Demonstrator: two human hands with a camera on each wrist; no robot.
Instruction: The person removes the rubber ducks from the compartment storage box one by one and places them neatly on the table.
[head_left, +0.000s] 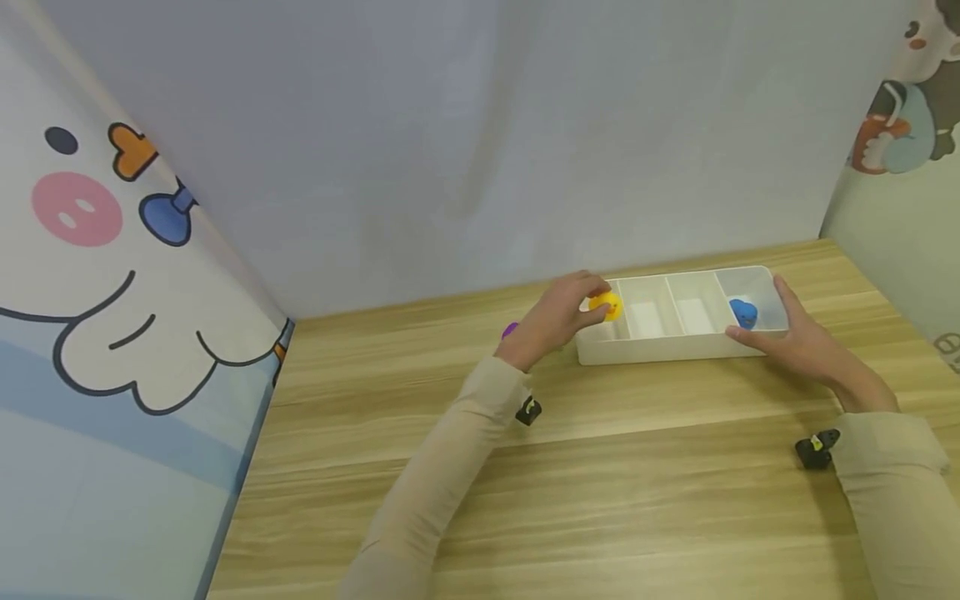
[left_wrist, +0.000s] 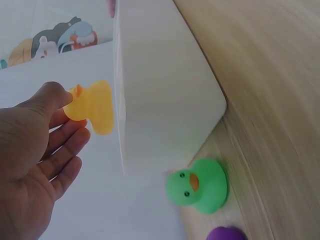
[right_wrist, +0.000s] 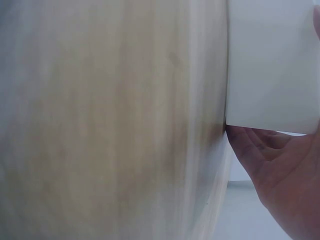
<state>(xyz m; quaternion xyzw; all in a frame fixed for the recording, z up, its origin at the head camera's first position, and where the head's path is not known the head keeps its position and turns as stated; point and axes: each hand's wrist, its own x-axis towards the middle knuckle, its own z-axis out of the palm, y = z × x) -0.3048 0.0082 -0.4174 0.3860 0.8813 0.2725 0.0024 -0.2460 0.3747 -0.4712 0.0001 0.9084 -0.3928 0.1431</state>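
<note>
My left hand pinches a yellow rubber duck between thumb and fingers at the left compartment of a white divided box. In the left wrist view the duck is level with the box's rim, gripped by its head. At the other end, my right hand holds the box, thumb on the front rim and fingers around the right end wall. A small blue duck lies in the rightmost compartment. The two middle compartments show bare floors.
Beside the box's left end, a green rubber duck stands on the wooden table. Close to it is a purple object, mostly cut off by the frame. A pale curtain hangs behind the table, with printed cartoon panels at both sides.
</note>
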